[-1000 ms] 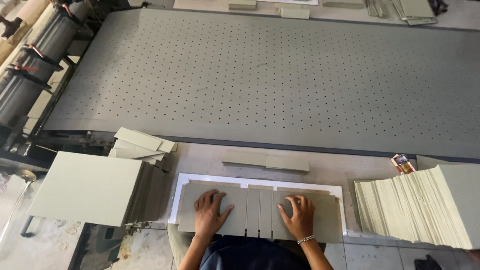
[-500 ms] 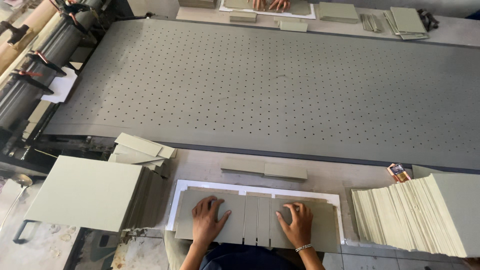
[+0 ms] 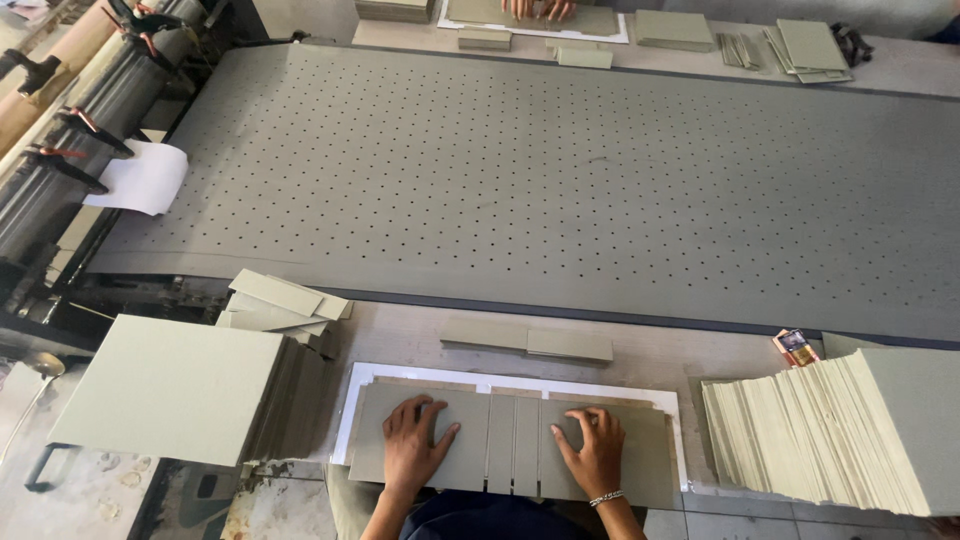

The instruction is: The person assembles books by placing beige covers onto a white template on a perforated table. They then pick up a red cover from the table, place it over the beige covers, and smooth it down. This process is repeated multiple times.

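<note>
Under flat hands (image 3: 505, 450), grey grooved board (image 3: 515, 450)

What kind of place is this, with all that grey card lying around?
Probably a workshop that makes book covers or boxes from board. Stacks of cut grey board sit by a long perforated conveyor belt, and the person's left hand and right hand press board pieces onto a white sheet.

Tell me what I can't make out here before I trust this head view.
- White sheet: mostly covered by grey boards; only its border shows.
- Boards' near edge: hidden by the person's body, head view.
- Fanned stack: cut off by right edge.
- Under left hand and right hand: hidden.
- Small packet: too small.
</note>
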